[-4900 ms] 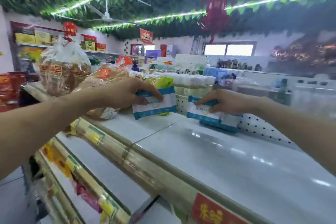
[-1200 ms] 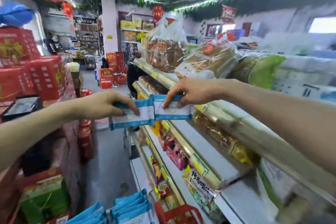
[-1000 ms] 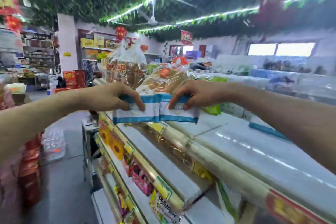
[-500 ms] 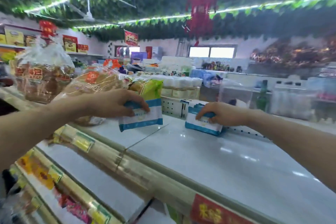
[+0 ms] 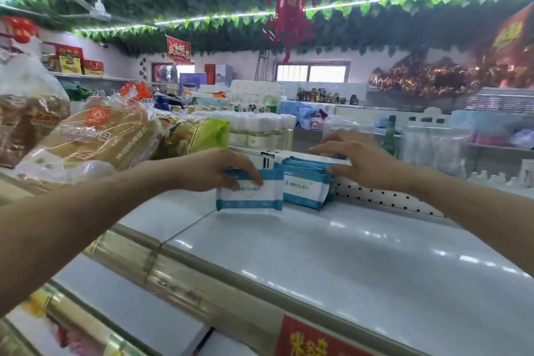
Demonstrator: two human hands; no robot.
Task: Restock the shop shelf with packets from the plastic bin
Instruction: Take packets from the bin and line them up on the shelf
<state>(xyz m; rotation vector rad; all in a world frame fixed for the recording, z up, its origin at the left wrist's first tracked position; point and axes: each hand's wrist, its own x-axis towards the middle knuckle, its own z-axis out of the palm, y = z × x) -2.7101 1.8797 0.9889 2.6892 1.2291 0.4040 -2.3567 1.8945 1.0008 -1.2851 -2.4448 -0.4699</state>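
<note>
My left hand [image 5: 215,169] grips a white packet with blue bands [image 5: 250,195] by its top edge and holds it upright on the white top shelf [image 5: 346,254]. Just right of it a row of several like packets [image 5: 306,182] stands against the perforated back panel [image 5: 384,196]. My right hand [image 5: 351,157] hovers over that row with fingers spread and nearly straight, its thumb against the row's right end. The plastic bin is out of view.
Bagged bread loaves [image 5: 95,139] and a yellow-green bag [image 5: 199,136] lie on the shelf to the left. White bottles [image 5: 260,131] stand behind the back panel. A red price tag [image 5: 315,338] hangs on the shelf's front rail; lower shelves run down at left.
My right hand has let go of its packet, which now stands in the row at the back panel. My left hand has brought its packet right and down onto the shelf beside that row.
</note>
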